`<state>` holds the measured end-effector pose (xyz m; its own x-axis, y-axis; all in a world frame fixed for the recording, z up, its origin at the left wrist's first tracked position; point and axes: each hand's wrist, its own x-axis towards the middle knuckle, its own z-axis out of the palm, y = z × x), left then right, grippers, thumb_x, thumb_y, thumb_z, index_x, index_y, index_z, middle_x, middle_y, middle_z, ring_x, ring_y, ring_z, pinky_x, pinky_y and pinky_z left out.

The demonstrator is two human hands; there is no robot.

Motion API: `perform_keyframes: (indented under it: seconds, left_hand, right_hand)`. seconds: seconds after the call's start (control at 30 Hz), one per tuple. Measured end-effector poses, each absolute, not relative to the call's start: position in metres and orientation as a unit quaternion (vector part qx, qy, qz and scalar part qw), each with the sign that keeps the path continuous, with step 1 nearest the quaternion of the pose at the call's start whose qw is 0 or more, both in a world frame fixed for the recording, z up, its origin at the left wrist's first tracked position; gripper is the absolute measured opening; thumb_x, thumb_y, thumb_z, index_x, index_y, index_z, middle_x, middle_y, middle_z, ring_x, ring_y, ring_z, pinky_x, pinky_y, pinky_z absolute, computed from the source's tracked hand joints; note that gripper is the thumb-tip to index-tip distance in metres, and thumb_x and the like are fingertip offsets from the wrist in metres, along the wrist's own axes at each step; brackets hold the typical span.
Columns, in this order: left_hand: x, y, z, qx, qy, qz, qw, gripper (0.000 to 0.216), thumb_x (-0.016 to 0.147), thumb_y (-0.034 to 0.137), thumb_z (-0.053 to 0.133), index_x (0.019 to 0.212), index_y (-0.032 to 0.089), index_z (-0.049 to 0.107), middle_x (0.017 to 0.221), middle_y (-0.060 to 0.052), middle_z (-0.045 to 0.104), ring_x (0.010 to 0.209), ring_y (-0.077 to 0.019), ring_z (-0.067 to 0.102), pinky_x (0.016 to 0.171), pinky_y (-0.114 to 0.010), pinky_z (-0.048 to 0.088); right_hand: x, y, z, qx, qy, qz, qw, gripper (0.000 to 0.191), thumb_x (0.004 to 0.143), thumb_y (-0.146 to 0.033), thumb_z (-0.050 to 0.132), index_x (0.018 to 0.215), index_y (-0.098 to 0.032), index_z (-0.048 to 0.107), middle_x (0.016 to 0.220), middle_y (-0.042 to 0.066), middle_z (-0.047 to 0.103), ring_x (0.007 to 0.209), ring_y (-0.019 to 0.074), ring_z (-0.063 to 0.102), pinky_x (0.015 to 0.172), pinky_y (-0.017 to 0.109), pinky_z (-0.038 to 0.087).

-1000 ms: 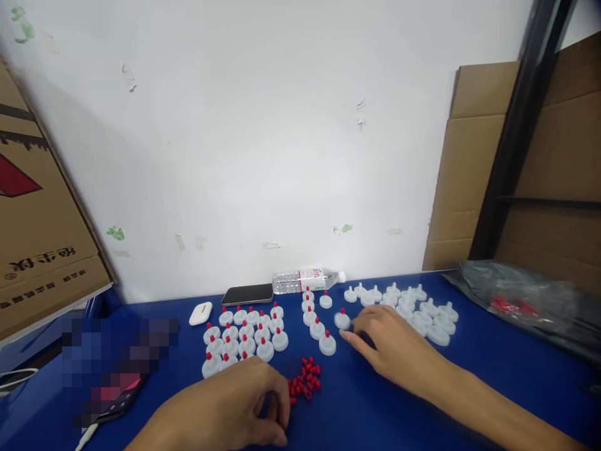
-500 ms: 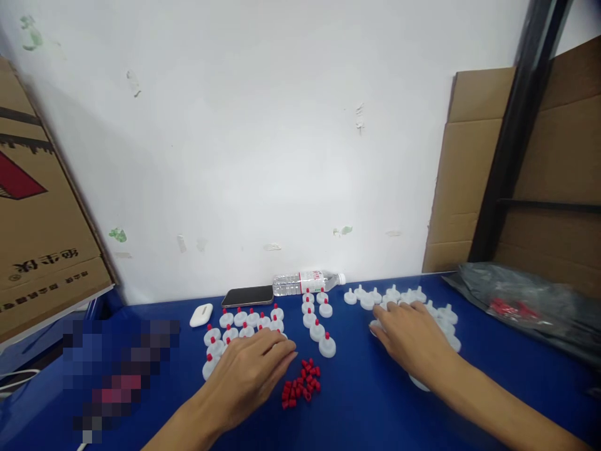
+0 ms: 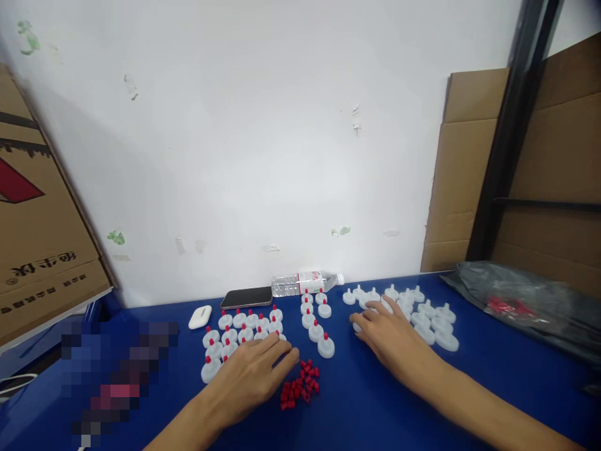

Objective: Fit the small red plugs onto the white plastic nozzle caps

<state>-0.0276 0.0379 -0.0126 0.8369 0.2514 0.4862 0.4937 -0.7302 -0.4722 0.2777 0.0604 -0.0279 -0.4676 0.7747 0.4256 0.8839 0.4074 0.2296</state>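
Observation:
My left hand (image 3: 251, 373) lies flat and open on the blue table (image 3: 375, 407), covering the near edge of a block of white caps with red tips (image 3: 244, 329). Its fingertips point at a small pile of loose red tips (image 3: 300, 383) just to the right. A short column of capped pieces (image 3: 315, 322) runs between my hands. My right hand (image 3: 392, 338) reaches forward with its fingers curled over a plain white cap (image 3: 357, 327). That cap sits at the left edge of a cluster of plain white caps (image 3: 427, 316).
A water bottle (image 3: 305, 283), a dark phone (image 3: 246, 297) and a white earbud case (image 3: 200, 316) lie along the white wall. Cardboard boxes stand at the left (image 3: 37, 250) and right (image 3: 469, 175). A dark plastic bag (image 3: 526, 300) with red parts lies at the right.
My left hand opened from a curled grip near the table's front and moved forward beside the red pile. My right hand went right into the plain caps, then drew back left with one.

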Motion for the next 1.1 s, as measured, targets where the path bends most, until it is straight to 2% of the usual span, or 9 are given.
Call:
perform_keyframes:
  seconds: [0.07,0.2,0.33,0.47,0.53,0.63,0.73,0.93,1.1]
  left_hand:
    - [-0.027,0.037,-0.01,-0.906,-0.194,-0.21,0.311,0.025,0.101,0.004,0.04,0.113,0.011,0.062,0.093,-0.007,0.071,0.077,-0.0195,0.064,0.053,-0.027,0.053]
    - [-0.026,0.036,-0.004,-0.895,-0.173,-0.234,0.338,0.03,0.102,0.001,0.036,0.117,0.008,0.061,0.094,-0.009,0.074,0.079,-0.0203,0.067,0.053,-0.028,0.055]
    - [-0.028,0.036,0.002,-0.884,-0.179,-0.258,0.347,0.028,0.1,0.0,0.04,0.114,0.009,0.062,0.091,-0.008,0.075,0.075,-0.0191,0.067,0.052,-0.027,0.054]
    - [-0.029,0.035,0.003,-0.875,-0.192,-0.287,0.34,0.028,0.099,0.0,0.042,0.111,0.012,0.064,0.092,-0.009,0.075,0.077,-0.019,0.069,0.056,-0.027,0.055]
    - [-0.029,0.034,0.0,-0.873,-0.2,-0.307,0.323,0.028,0.1,0.002,0.043,0.112,0.013,0.065,0.093,-0.008,0.076,0.075,-0.018,0.069,0.056,-0.025,0.055]
    - [-0.027,0.031,-0.005,-0.877,-0.219,-0.339,0.259,0.022,0.103,0.01,0.05,0.118,0.015,0.064,0.093,-0.007,0.076,0.074,-0.0161,0.07,0.056,-0.024,0.055]
    - [-0.023,0.027,-0.01,-0.885,-0.214,-0.363,0.196,0.023,0.102,0.014,0.057,0.124,0.014,0.062,0.093,-0.007,0.077,0.075,-0.0157,0.072,0.061,-0.024,0.058]
    - [-0.01,0.013,-0.012,-0.902,-0.188,-0.359,0.149,0.021,0.105,0.014,0.049,0.121,0.013,0.063,0.097,-0.008,0.078,0.077,-0.0168,0.075,0.06,-0.024,0.06]
    - [0.0,0.005,-0.007,-0.902,-0.178,-0.371,0.132,0.02,0.105,0.012,0.047,0.115,0.013,0.064,0.095,-0.007,0.079,0.073,-0.017,0.077,0.061,-0.024,0.062]
  right_hand:
    - [0.275,0.06,-0.031,-0.493,-0.832,-0.217,0.131,0.015,0.094,-0.012,0.06,0.103,-0.021,0.069,0.095,0.009,0.073,0.107,0.0309,0.066,0.106,0.058,0.038]
    - [0.274,0.06,-0.035,-0.492,-0.831,-0.218,0.141,0.017,0.096,-0.029,0.065,0.106,-0.016,0.068,0.096,0.013,0.071,0.098,0.0313,0.068,0.102,0.06,0.043]
    - [0.273,0.06,-0.031,-0.487,-0.835,-0.21,0.148,0.006,0.094,-0.024,0.07,0.094,-0.018,0.067,0.088,0.007,0.07,0.093,0.0279,0.07,0.105,0.059,0.041]
    - [0.268,0.052,-0.017,-0.457,-0.846,-0.186,0.2,0.016,0.096,-0.027,0.066,0.109,-0.019,0.062,0.1,0.006,0.069,0.095,0.025,0.069,0.101,0.052,0.047]
    - [0.262,0.043,-0.01,-0.425,-0.857,-0.159,0.243,0.024,0.097,-0.029,0.065,0.118,-0.02,0.058,0.103,0.007,0.069,0.093,0.0249,0.069,0.089,0.045,0.054]
    - [0.252,0.028,-0.005,-0.379,-0.871,-0.141,0.278,0.025,0.099,-0.028,0.061,0.123,-0.022,0.056,0.103,0.006,0.068,0.086,0.024,0.069,0.074,0.039,0.055]
    - [0.244,0.016,-0.006,-0.337,-0.882,-0.154,0.292,0.024,0.099,-0.029,0.058,0.122,-0.021,0.057,0.101,0.006,0.067,0.083,0.0229,0.067,0.072,0.037,0.054]
    - [0.238,0.008,-0.012,-0.292,-0.89,-0.168,0.307,0.027,0.101,-0.038,0.058,0.118,-0.018,0.06,0.094,0.006,0.068,0.081,0.0205,0.068,0.073,0.034,0.052]
    - [0.238,0.009,-0.013,-0.279,-0.896,-0.121,0.324,0.033,0.095,-0.04,0.068,0.12,-0.019,0.06,0.096,0.004,0.069,0.084,0.0208,0.068,0.076,0.035,0.054]
